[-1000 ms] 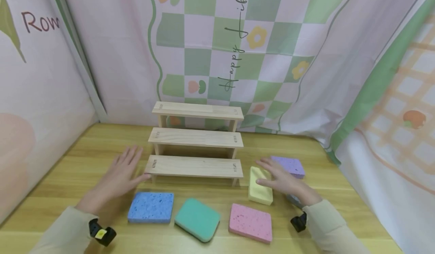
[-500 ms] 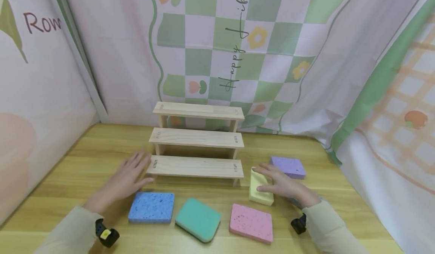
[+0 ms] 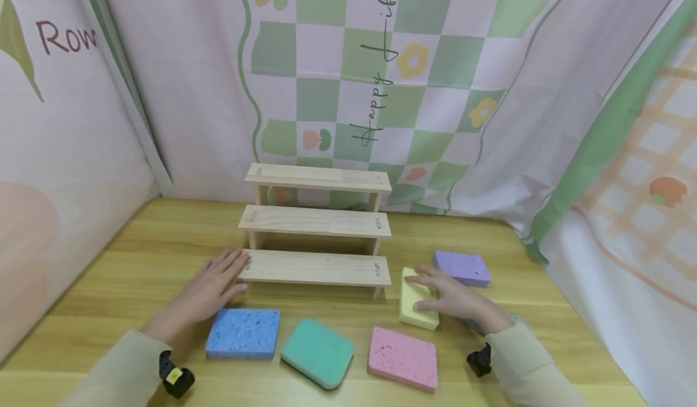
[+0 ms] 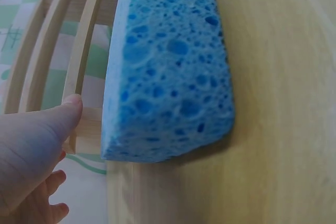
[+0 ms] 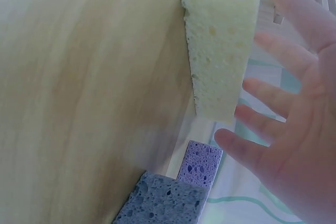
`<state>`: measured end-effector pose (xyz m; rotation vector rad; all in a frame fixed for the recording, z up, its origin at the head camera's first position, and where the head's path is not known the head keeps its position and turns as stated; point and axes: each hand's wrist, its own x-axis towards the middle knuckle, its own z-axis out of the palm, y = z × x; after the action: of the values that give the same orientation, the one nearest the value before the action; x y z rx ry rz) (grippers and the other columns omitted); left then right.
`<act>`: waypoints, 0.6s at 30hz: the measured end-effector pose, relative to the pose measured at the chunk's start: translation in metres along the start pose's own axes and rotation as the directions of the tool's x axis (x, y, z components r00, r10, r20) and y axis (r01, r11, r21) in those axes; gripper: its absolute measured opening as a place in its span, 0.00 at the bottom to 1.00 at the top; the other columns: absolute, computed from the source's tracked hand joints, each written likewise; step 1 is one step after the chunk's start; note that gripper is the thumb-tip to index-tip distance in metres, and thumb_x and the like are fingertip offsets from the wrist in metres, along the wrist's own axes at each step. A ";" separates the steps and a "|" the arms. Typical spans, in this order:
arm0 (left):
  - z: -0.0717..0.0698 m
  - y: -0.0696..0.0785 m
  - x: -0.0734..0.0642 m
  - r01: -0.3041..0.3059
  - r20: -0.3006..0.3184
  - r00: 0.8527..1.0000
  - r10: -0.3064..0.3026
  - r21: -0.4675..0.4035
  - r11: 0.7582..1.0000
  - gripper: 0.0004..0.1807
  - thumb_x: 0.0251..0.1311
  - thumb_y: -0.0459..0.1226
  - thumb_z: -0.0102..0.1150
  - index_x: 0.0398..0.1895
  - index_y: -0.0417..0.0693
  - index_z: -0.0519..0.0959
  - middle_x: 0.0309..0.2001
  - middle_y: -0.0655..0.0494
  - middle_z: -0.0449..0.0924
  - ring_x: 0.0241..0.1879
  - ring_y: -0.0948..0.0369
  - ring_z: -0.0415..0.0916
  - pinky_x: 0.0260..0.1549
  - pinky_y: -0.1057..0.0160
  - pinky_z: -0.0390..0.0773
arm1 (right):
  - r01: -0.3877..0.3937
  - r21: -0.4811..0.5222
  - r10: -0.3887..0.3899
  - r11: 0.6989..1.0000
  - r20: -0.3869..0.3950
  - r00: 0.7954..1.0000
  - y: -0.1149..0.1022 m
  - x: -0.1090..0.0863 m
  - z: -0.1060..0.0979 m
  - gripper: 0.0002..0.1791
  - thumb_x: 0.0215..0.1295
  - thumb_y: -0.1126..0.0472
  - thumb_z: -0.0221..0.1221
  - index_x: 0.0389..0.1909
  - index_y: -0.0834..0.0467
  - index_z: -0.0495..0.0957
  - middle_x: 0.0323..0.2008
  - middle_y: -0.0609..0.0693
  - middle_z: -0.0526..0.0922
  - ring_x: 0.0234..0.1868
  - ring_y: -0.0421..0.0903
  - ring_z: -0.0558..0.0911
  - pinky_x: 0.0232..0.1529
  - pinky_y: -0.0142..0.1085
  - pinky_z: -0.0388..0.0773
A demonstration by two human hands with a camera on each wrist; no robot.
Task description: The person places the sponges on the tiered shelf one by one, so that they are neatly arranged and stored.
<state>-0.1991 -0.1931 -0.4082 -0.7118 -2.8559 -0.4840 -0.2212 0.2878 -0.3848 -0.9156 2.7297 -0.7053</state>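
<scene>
My left hand [image 3: 209, 289], fingers fairly straight, has its fingertips at the left end of the lowest step of a three-tier wooden shelf [image 3: 316, 268]. Just in front of its thumb lies a blue sponge [image 3: 242, 333], which fills much of the left wrist view. My right hand [image 3: 449, 298] is spread above a pale yellow sponge [image 3: 416, 310], partly covering it. In the right wrist view the fingers [image 5: 273, 98] stretch out along the yellow sponge's top face without curling round it. A purple sponge [image 3: 463, 268] lies behind this hand, and a grey-blue sponge [image 5: 163, 200] is mostly hidden under the wrist.
A teal sponge [image 3: 317, 352] with a dark underside and a pink speckled sponge [image 3: 403, 358] lie along the front of the wooden table [image 3: 163, 231]. Patterned curtains [image 3: 190, 92] hang behind the shelf and at both sides.
My left hand has moved right and slightly nearer, from beside the shelf to its lowest step's left end. My right hand has barely shifted; shelf and sponges stay in place.
</scene>
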 end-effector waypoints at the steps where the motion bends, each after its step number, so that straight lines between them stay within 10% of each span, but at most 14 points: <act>1: 0.000 0.000 0.000 0.003 0.001 1.000 -0.003 -0.003 1.000 0.33 0.67 0.44 0.49 0.68 0.36 0.55 0.67 0.36 0.51 0.66 0.39 0.46 0.59 0.37 0.47 | -0.001 0.001 0.001 1.000 0.002 1.000 0.000 0.000 0.000 0.34 0.59 0.47 0.59 0.61 0.65 0.67 0.64 0.71 0.55 0.62 0.71 0.54 0.55 0.66 0.55; 18: 0.000 0.002 0.000 0.000 -0.003 1.000 0.000 0.005 1.000 0.27 0.70 0.39 0.43 0.67 0.36 0.57 0.67 0.38 0.53 0.65 0.39 0.48 0.59 0.37 0.49 | -0.015 -0.030 0.014 0.999 -0.014 1.000 0.003 -0.001 0.000 0.33 0.58 0.48 0.60 0.59 0.64 0.70 0.63 0.71 0.56 0.61 0.72 0.56 0.55 0.65 0.56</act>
<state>-0.1986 -0.1917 -0.4077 -0.7096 -2.8530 -0.4778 -0.2220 0.2907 -0.3867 -0.8993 2.7635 -0.6723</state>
